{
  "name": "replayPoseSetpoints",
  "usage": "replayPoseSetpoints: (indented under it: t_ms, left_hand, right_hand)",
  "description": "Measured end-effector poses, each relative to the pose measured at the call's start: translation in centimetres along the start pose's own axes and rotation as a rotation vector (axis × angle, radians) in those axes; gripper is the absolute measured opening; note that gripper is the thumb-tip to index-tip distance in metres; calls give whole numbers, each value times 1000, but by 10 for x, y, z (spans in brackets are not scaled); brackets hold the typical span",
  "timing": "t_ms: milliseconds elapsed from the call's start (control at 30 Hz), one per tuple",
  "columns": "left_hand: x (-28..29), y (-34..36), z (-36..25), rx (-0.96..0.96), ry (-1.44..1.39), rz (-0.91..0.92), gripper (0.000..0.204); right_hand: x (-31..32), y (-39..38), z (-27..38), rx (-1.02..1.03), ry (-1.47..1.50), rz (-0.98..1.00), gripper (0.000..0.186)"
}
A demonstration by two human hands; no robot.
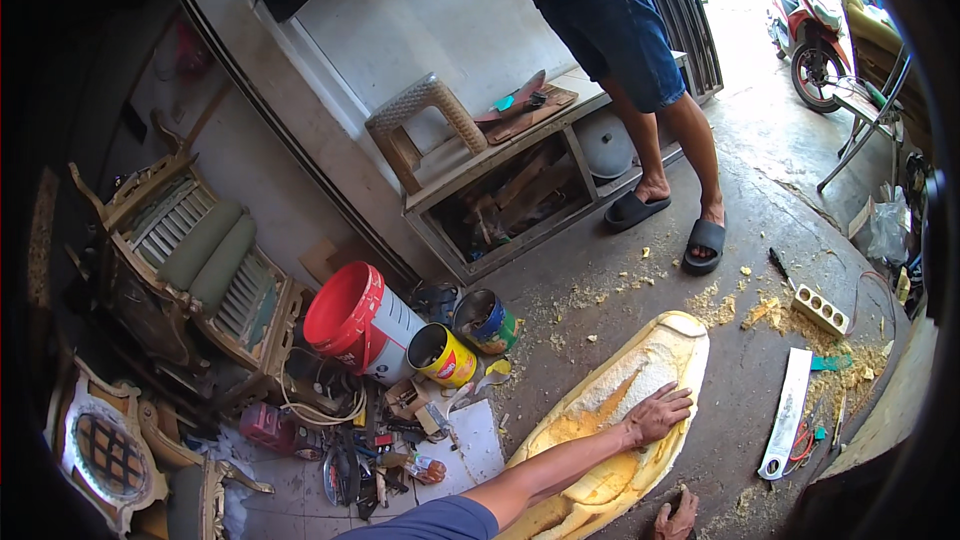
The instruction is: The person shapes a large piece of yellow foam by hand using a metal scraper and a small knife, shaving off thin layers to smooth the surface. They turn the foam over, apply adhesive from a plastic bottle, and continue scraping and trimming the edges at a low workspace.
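A long yellow foam seat pad [640, 365], pale and rough on its upper face, lies slantwise on the floor in front of me. My left hand [660, 414] rests flat on its right part, fingers spread, with nothing gripped. The left forearm crosses over the pad and hides some of it. My right hand [677, 516] is low in the view, just right of the pad's near end and cut off by the lower edge. Its thumb and bent fingers stand apart, and I see nothing between them.
Another person [640, 70] in shorts and black slides stands beyond the pad. Yellow foam crumbs litter the floor around a power strip [821, 311] and a white angle grinder-like long tool [787, 413]. At left are a red-and-white bucket [345, 310], a yellow can [441, 355], scattered tools and carved chairs [200, 250].
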State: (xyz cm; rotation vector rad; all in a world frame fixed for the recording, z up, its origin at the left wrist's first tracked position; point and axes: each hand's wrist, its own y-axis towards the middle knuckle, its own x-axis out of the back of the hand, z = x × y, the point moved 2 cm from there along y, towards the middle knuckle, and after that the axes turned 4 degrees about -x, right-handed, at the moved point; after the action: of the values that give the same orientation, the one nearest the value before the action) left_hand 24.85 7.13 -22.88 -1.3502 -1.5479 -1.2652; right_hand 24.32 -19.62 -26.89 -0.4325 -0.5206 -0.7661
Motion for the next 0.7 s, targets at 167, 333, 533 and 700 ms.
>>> replayPoseSetpoints:
  t_ms: [167,333,533,700]
  left_hand:
    - [0,0,0,1,-3,-3,27]
    - [0,-2,3,6,-6,-14,27]
    - [0,-1,2,5,-9,-10,27]
    - [-3,5,-4,5,-1,-18,26]
  right_hand:
    - [-2,1,0,-22,11,0,50]
    - [-4,0,-1,2,-8,-1,50]
    - [-3,0,-2,24,3,-13,50]
    - [-4,2,-16,50,-21,-20,52]
